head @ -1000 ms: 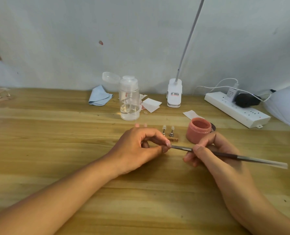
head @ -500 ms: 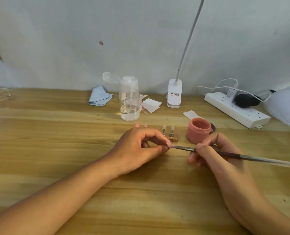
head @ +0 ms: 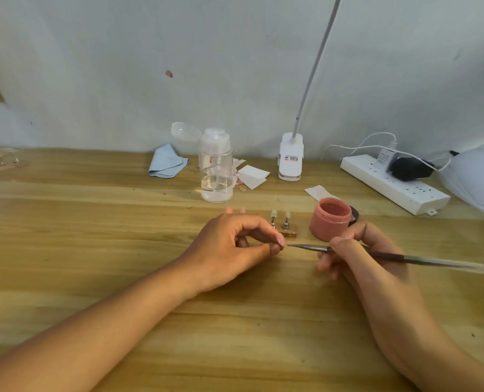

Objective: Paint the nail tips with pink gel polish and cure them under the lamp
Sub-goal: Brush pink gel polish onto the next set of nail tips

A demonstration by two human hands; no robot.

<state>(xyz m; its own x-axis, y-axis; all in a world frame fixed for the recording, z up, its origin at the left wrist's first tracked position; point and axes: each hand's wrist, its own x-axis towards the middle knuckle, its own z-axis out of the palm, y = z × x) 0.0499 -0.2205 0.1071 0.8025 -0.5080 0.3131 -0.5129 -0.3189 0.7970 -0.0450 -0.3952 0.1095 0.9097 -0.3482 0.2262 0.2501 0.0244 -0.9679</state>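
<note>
My left hand rests on the wooden table with fingers curled, pinching a small pink nail tip between thumb and forefinger. My right hand grips a thin dark brush like a pen; its point touches the pinched nail tip. An open pink gel polish jar stands just behind my right hand. Two clear nail tips on small stands sit on a wooden base behind my left hand. The white curing lamp lies at the far right edge, partly cut off.
A clear pump bottle, blue cloth, paper scraps and a white clip lamp base line the back of the table. A white power strip with plugs sits at back right. Another nail stand is far left.
My right hand has slid slightly right along the brush and shifted; the brush tip stays against the nail tip. My left hand has kept still.
</note>
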